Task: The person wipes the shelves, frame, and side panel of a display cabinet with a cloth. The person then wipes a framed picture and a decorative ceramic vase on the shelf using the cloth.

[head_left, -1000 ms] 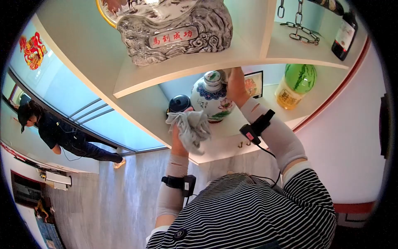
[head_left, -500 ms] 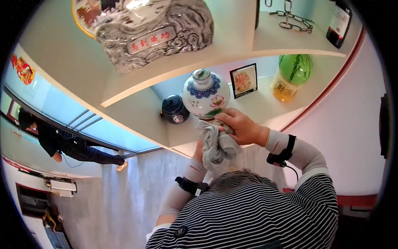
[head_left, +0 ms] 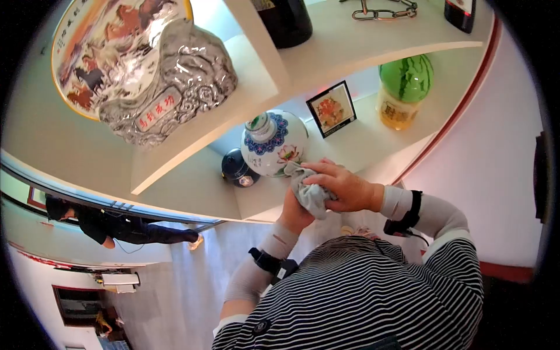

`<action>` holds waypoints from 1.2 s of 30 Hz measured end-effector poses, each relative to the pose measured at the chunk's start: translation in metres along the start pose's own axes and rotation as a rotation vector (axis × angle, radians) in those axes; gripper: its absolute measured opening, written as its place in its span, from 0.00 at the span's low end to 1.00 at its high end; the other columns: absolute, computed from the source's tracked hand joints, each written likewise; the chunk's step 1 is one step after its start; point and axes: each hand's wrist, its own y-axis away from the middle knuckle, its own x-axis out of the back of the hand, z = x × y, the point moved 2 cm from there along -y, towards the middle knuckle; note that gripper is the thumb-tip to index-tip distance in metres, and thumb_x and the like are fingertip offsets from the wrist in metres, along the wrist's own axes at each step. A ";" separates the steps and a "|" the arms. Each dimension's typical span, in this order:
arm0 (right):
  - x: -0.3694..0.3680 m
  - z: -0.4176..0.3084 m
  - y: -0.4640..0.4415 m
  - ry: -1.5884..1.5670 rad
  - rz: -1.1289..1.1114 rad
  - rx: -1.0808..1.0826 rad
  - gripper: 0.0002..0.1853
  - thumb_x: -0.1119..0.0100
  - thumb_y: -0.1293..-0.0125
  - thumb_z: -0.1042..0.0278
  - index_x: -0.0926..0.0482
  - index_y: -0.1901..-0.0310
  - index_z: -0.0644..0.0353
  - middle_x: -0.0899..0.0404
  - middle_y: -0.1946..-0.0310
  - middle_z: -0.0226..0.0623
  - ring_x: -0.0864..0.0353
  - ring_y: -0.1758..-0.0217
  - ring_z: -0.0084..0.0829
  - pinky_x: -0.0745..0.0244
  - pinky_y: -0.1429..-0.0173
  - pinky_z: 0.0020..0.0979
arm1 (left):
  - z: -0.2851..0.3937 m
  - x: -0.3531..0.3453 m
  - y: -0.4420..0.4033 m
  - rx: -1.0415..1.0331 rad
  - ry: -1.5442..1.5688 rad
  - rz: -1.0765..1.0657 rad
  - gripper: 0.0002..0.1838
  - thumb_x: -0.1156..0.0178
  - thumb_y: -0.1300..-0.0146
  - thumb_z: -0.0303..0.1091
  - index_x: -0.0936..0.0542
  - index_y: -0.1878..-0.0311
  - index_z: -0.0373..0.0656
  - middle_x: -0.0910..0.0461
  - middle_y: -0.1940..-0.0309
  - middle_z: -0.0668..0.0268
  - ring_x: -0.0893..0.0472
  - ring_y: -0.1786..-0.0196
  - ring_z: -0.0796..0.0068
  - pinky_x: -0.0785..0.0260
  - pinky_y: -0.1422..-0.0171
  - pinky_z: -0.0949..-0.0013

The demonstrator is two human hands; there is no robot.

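A crumpled grey cloth (head_left: 312, 195) is bunched between both hands at the front edge of the lower shelf. My right hand (head_left: 350, 188) has its fingers wrapped over the cloth from above. My left hand (head_left: 296, 211) grips it from below, its fingers partly hidden by the cloth. Just behind the hands stands a white porcelain jar (head_left: 274, 146) with a blue collar and a pink lotus. A small dark lidded jar (head_left: 238, 168) sits to its left, and a framed flower picture (head_left: 331, 109) leans at its right.
A green and yellow container (head_left: 403, 93) stands farther right on the lower shelf. Above are a horse plate ornament (head_left: 166, 87), a dark bottle (head_left: 286, 23), a chain (head_left: 385, 11) and another bottle (head_left: 459, 14). At the left, a person in dark clothes (head_left: 134, 227) stands across the floor.
My right hand has come down from beside the porcelain jar onto the cloth. My left hand has moved right, away from the dark jar, with the cloth. The view has shifted.
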 end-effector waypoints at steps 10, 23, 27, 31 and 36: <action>0.068 0.070 -0.027 -0.865 0.630 -0.405 0.25 0.35 0.37 0.74 0.30 0.39 0.61 0.23 0.48 0.31 0.24 0.47 0.24 0.26 0.43 0.30 | 0.047 -0.042 0.031 -0.298 -0.849 0.481 0.13 0.44 0.28 0.30 0.21 0.44 0.40 0.23 0.47 0.67 0.24 0.49 0.79 0.30 0.47 0.74; 0.043 0.105 -0.109 -0.168 0.352 -0.168 0.21 0.45 0.42 0.72 0.25 0.45 0.67 0.21 0.52 0.58 0.23 0.46 0.55 0.29 0.39 0.44 | 0.127 -0.031 -0.025 -0.993 -2.037 0.907 0.38 0.25 0.46 0.47 0.26 0.37 0.37 0.46 0.36 0.43 0.37 0.34 0.49 0.41 0.30 0.58; 0.035 0.128 -0.135 0.148 0.348 -0.010 0.19 0.47 0.42 0.73 0.23 0.48 0.67 0.21 0.52 0.57 0.22 0.47 0.55 0.28 0.41 0.44 | 0.114 -0.032 -0.045 -1.050 -2.026 0.970 0.41 0.22 0.50 0.46 0.28 0.37 0.37 0.46 0.36 0.42 0.39 0.34 0.48 0.42 0.30 0.55; 0.036 0.122 -0.147 0.638 0.375 0.279 0.16 0.48 0.39 0.72 0.21 0.50 0.64 0.19 0.53 0.53 0.20 0.49 0.50 0.27 0.43 0.44 | 0.115 -0.034 -0.053 -1.060 -2.102 0.992 0.42 0.20 0.54 0.45 0.27 0.38 0.38 0.46 0.37 0.41 0.39 0.35 0.45 0.43 0.30 0.54; 0.040 0.099 -0.150 0.416 0.486 0.212 0.15 0.48 0.36 0.69 0.19 0.51 0.63 0.18 0.54 0.49 0.19 0.50 0.46 0.26 0.43 0.43 | 0.127 -0.028 -0.056 -1.028 -2.055 0.942 0.41 0.19 0.56 0.44 0.25 0.39 0.40 0.40 0.40 0.40 0.40 0.36 0.44 0.43 0.31 0.53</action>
